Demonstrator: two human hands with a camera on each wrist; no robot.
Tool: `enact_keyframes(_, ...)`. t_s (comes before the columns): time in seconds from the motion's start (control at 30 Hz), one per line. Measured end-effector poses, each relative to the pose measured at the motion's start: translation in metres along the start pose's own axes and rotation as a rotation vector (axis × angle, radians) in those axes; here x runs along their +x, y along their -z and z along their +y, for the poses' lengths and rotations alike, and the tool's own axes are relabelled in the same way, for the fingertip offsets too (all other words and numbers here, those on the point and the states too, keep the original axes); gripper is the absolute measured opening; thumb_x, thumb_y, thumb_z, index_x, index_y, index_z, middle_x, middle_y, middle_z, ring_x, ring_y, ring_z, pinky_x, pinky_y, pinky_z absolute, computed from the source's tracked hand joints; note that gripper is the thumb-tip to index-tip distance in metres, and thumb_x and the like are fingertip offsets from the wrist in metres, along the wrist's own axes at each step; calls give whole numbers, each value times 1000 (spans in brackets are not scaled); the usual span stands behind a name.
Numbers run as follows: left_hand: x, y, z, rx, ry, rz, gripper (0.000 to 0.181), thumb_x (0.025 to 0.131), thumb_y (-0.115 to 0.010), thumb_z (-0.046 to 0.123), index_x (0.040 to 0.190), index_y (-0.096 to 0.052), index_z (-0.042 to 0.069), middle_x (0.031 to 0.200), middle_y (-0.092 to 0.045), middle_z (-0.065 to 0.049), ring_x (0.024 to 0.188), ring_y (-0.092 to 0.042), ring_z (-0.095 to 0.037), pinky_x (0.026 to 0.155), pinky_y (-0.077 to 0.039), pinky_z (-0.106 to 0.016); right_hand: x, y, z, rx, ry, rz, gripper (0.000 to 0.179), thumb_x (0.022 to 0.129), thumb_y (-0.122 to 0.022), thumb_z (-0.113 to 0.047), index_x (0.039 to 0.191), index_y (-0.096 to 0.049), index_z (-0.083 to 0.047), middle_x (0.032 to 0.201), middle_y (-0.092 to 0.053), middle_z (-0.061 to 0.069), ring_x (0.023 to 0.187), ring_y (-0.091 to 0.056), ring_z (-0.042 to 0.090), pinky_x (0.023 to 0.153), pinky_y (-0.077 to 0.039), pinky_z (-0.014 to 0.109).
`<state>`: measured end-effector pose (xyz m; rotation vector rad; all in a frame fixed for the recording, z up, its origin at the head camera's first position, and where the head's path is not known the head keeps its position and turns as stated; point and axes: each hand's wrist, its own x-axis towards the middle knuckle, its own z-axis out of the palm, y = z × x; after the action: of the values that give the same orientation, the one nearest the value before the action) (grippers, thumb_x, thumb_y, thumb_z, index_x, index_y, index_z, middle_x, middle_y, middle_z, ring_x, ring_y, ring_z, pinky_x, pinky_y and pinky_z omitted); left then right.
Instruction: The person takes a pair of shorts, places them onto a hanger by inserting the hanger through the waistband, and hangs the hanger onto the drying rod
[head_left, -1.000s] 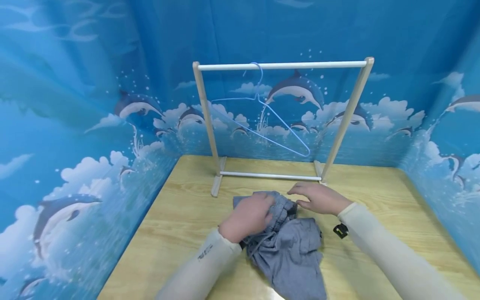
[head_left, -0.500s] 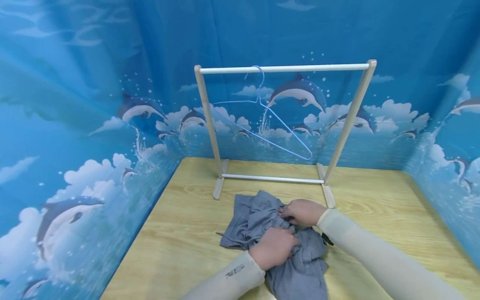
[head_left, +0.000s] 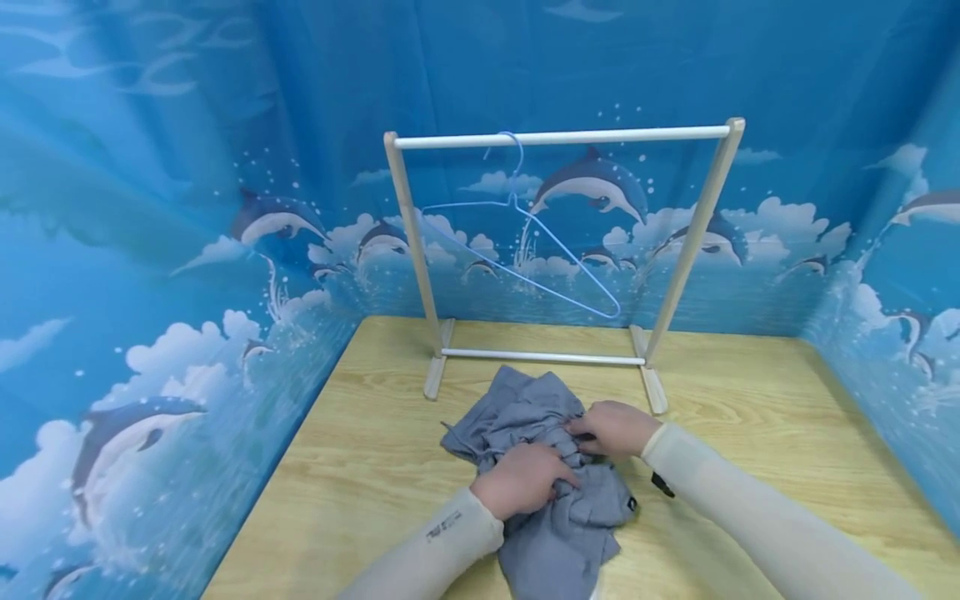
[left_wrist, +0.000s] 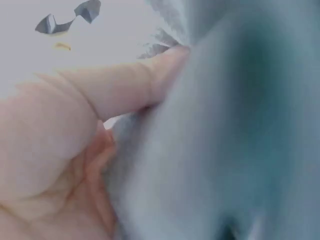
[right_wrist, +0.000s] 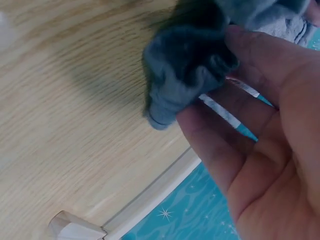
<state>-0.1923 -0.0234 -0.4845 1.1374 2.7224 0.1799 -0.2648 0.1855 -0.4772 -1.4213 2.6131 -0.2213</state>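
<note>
Crumpled grey drawstring shorts (head_left: 555,542) lie on the wooden table in the head view, with a small dark tag (head_left: 632,503) at the right edge. My left hand (head_left: 522,481) pinches the bunched cloth near its middle. In the left wrist view the thumb (left_wrist: 125,82) presses into the blurred grey fabric (left_wrist: 170,165). Just to the right and farther back, my right hand (head_left: 617,427) grips another fold. Its thumb and fingers hold a gathered edge of the cloth (right_wrist: 175,85) in the right wrist view. Some left fingertips are hidden by fabric.
A wooden rack (head_left: 697,233) with white bars stands behind the shorts. One blue wire hanger (head_left: 566,292) hangs from its top bar. Blue dolphin-print curtains (head_left: 300,125) enclose the table (head_left: 322,500) at the back and sides.
My right hand has come down and left onto the cloth and now grips it. My left hand has moved from the far part toward the middle. The shorts have been turned and bunched differently.
</note>
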Motion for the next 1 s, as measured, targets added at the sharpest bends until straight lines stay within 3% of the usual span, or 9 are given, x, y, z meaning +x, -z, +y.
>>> enact_keyframes(0.3,-6,7,-23,43,34,12,54,92,-66,-7,107,-80,43,114,-73,20,116,-65,-11,110,-45,-53,-12,-4,-6,-3,-91,5,26,89,-80,-17,113,-79,-6,91,-77,3,75,-68,11,70,-58,33)
enact_keyframes(0.6,-5,13,-48,2,62,-10,52,83,-68,-8,82,-79,43,98,-70,25,112,-62,-9,106,-41,-41,-17,-10,-18,-46,-94,60,23,90,-80,-25,104,-79,-7,84,-75,1,64,-60,8,64,-56,33)
enact_keyframes(0.73,-5,12,-58,-120,42,32,36,85,-67,5,76,-77,38,89,-66,24,102,-62,-7,108,-41,-44,-18,-12,-24,-72,-122,73,24,88,-81,-27,103,-79,-8,79,-72,0,62,-58,9,62,-55,34)
enact_keyframes(0.83,-7,13,-62,-190,41,137,19,91,-66,17,85,-79,29,95,-65,17,99,-60,-8,103,-46,-42,-18,-13,-27,-77,-161,63,21,88,-81,-28,99,-79,-9,70,-64,-4,59,-52,8,60,-53,34)
enact_keyframes(0.9,-11,16,-60,-160,81,225,12,94,-66,25,96,-77,23,106,-65,8,104,-59,-14,100,-49,-43,-18,-14,-27,-76,-168,60,20,88,-82,-28,95,-78,-10,68,-61,-6,58,-50,7,59,-51,33)
enact_keyframes(0.93,-14,17,-58,-137,125,255,17,95,-67,30,106,-76,20,115,-64,3,111,-58,-18,100,-49,-44,-18,-14,-26,-76,-166,59,18,87,-82,-28,93,-78,-11,67,-60,-7,58,-50,7,59,-51,32)
enact_keyframes(1.0,-19,20,-51,-106,253,265,46,95,-70,46,129,-68,15,132,-59,-8,125,-53,-28,106,-45,-51,-18,-14,-24,-70,-160,52,17,88,-82,-28,90,-76,-13,68,-60,-8,58,-50,6,60,-52,32)
